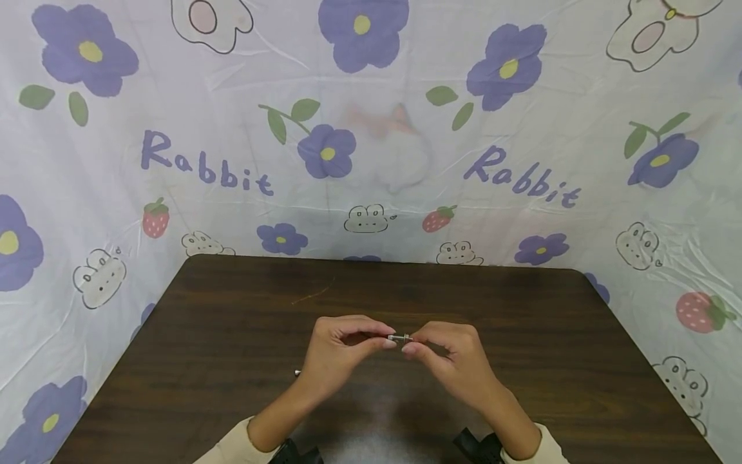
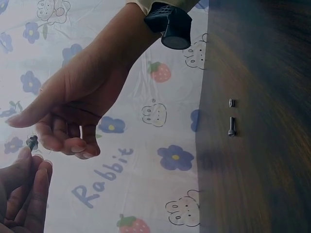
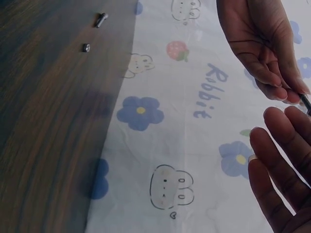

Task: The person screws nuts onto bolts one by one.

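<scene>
A small metal bolt [image 1: 399, 338] with a wider nut-like piece near its right end is held up above the table between both hands. My left hand [image 1: 339, 351] pinches it between thumb and fingers, and the left wrist view shows its wider end [image 2: 32, 142] standing out from those fingertips. Close at that end is my right hand [image 1: 455, 354], its thumb and fingers apart around it. The right wrist view shows the right hand's fingers [image 3: 279, 167] loosely extended, while the left hand [image 3: 262, 53] grips the bolt [image 3: 305, 102] at the image edge.
A second bolt [image 2: 232, 127] and a loose nut [image 2: 232, 103] lie on the dark wooden table [image 1: 232, 303]. In the head view a small metal piece [image 1: 297, 372] shows beside the left wrist. Behind the table hangs a printed cloth [image 1: 371, 193]; both wrists wear black cameras.
</scene>
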Demonstrator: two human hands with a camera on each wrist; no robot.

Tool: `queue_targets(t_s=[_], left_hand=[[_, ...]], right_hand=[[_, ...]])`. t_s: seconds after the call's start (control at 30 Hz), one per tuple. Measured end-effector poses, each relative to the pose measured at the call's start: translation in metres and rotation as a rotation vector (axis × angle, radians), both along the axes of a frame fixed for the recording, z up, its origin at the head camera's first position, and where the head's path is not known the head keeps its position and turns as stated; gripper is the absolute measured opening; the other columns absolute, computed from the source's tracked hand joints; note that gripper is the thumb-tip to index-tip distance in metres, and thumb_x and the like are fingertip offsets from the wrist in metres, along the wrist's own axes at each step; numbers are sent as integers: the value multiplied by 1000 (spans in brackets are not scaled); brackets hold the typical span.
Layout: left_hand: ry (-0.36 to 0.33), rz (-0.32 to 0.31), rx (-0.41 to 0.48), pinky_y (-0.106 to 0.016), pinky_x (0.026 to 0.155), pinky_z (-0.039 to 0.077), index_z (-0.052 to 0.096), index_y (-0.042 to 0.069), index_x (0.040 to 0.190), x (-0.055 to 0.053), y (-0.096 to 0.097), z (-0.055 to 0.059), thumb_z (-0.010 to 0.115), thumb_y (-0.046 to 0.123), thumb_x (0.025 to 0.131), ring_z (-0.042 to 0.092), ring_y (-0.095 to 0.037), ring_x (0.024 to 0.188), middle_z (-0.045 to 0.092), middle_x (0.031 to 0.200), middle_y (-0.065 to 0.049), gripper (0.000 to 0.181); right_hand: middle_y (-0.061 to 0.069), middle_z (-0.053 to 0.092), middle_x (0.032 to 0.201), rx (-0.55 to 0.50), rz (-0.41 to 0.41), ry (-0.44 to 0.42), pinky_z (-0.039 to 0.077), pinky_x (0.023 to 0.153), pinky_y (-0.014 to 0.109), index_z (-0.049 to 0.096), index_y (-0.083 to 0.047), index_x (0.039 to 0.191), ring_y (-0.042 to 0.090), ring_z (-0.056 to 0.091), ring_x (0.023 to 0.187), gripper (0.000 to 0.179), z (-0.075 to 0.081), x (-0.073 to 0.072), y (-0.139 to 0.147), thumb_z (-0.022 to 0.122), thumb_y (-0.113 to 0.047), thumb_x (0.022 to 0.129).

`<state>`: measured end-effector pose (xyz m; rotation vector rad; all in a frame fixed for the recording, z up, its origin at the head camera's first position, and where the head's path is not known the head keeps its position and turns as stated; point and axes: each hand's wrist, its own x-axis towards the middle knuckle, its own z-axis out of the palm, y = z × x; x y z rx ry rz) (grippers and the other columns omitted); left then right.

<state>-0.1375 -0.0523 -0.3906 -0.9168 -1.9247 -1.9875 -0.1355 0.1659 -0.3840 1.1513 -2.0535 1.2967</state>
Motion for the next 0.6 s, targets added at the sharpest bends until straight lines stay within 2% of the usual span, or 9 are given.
queue_targets(t_s=[0.1, 0.2, 0.4, 0.6], left_hand=[[8, 9, -1, -34, 65, 62, 79, -1, 94, -1, -1, 0, 81, 1, 85, 73, -16, 77, 77, 88, -7, 10], [22, 17, 1, -31, 63, 61, 79, 0, 94, -2, -1, 0, 81, 1, 85, 72, -16, 77, 77, 88, -7, 9], [23, 18, 5, -29, 61, 60, 79, 2, 94, -3, -2, -1, 81, 1, 84, 71, -15, 74, 77, 87, -7, 10], [0, 16, 11, -34, 65, 61, 79, 2, 94, -3, -2, -1, 81, 1, 84, 73, -17, 77, 77, 88, -8, 10]], right_hand=[[2, 76, 86, 3, -25, 6, 58, 73, 21, 76, -9, 94, 15, 73, 76, 16, 1, 0, 1, 75, -25, 93], [4, 77, 90, -13, -33, 32, 58, 76, 22, 76, -7, 100, 17, 74, 79, 24, 2, -1, 2, 79, -27, 88], [7, 77, 95, -48, -25, 91, 59, 78, 23, 75, -3, 107, 18, 75, 81, 32, 4, -2, 1, 88, -11, 79], [9, 77, 96, -52, -15, 126, 59, 79, 23, 76, -3, 106, 20, 75, 83, 36, 5, -3, 0, 86, 8, 73]])
